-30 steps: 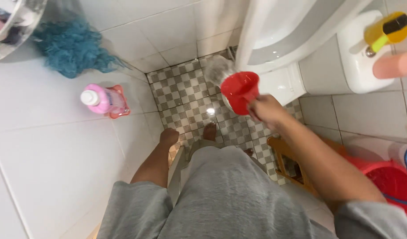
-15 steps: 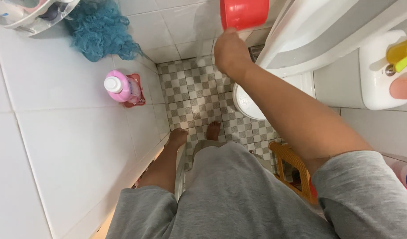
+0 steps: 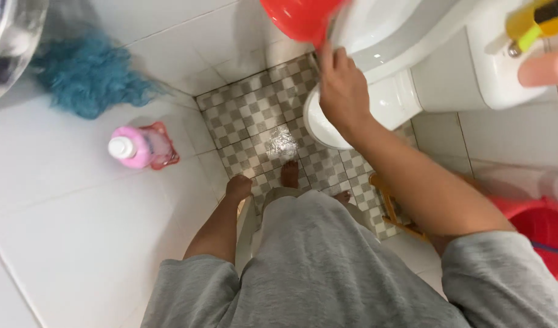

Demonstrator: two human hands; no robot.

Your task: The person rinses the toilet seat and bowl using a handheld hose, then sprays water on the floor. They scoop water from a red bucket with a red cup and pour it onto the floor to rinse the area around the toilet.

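Red plastic dipper (image 3: 300, 18) sits at the top edge of view, held by its handle in the right hand (image 3: 342, 91); fingers closed round the handle, cup raised and tilted beside the white toilet (image 3: 388, 36). Versus 1 s ago: dipper was lower, over the checked floor (image 3: 254, 115), mouth facing up. At 0.5 s ago it was high near the wall tiles. Now it has swung right, toward the toilet bowl rim. Judgement: the lift-and-swing reads as a pouring motion at the bowl. A wet glare patch (image 3: 283, 146) shows on the floor near the bare feet. Left hand (image 3: 237, 187) hangs low by the wall, fingers curled shut, holding nothing visible. Pink bottle (image 3: 139, 147) on its wall holder and blue sponge (image 3: 90, 76) unchanged. Red bucket (image 3: 543, 234) at right.
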